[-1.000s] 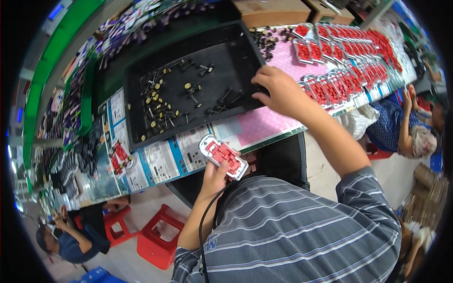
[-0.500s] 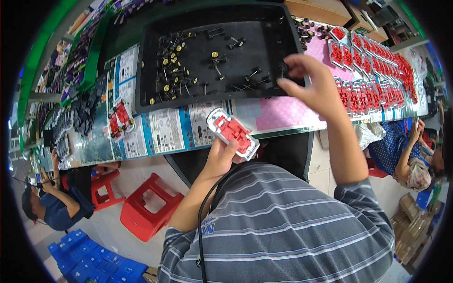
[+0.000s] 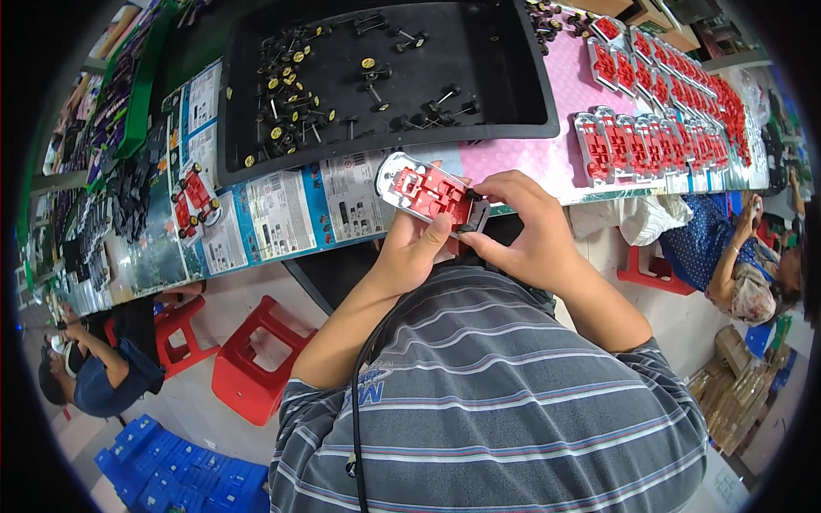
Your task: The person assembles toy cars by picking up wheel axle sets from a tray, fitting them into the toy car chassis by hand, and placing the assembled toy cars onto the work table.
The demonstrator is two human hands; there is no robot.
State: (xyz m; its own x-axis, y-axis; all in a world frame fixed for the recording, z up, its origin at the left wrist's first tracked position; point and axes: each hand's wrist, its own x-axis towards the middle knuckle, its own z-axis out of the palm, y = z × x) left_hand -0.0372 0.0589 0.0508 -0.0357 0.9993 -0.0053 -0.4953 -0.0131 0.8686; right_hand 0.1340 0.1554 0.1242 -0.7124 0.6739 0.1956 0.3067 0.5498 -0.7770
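Observation:
Underside up, a white toy car with a red chassis (image 3: 432, 193) is gripped by my left hand (image 3: 406, 252), its thumb pressed on the chassis. At the car's right end my right hand (image 3: 534, 231) pinches a wheel axle (image 3: 473, 196) between thumb and fingers. The axle's small black wheels lie across that end of the chassis; how far it is seated there is hidden by my fingers. Just beyond my hands, a black tray (image 3: 410, 139) holds loose wheel axles (image 3: 295, 101), some with yellow hubs.
Rows of red-and-white toy cars (image 3: 633, 145) stand at the right on pink sheeting. Two wheeled red chassis pieces (image 3: 195, 201) lie left of the tray. Red stools (image 3: 256, 363) and blue crates (image 3: 184, 470) are on the floor at the left. Other people sit at both sides.
My right hand has come from the tray's right side down to the car, bringing a wheel axle. My left hand still holds the car, now turned slightly. The whole view has shifted a little.

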